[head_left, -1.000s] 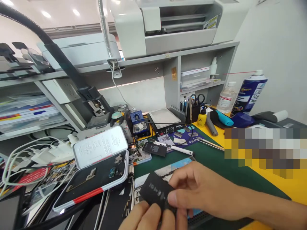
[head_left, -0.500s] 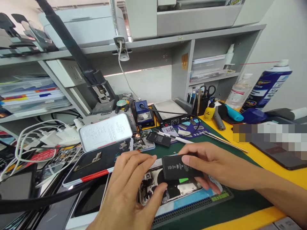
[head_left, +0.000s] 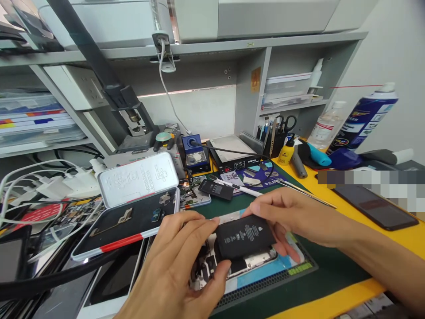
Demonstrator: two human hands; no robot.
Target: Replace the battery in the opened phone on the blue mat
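Note:
A black phone battery point(head_left: 245, 237) with pale print lies slightly tilted over an opened phone body point(head_left: 259, 261), whose bare metal and circuit parts show around it. At the battery's right end, my right hand point(head_left: 292, 217) holds its edge, thumb and index finger at the far corner. My left hand point(head_left: 182, 261) grips the left end of the phone body, thumb on the near side and fingers on the far side. Under the phone lies a work pad point(head_left: 285, 268) with blue and white strips. A second black battery point(head_left: 217, 189) rests behind the phone.
An open plastic case point(head_left: 126, 241) with small phone parts stands at left, beside white cables and stacked phones. Behind are a soldering station point(head_left: 195, 155) and a flat heating unit point(head_left: 235, 153). Tweezers point(head_left: 307, 193), a yellow bottle point(head_left: 286, 153) and a dark phone point(head_left: 375, 206) lie at right.
The battery has come down and flatter over the phone body, now turned with more of its printed face showing. My right thumb has shifted off its face to the far corner.

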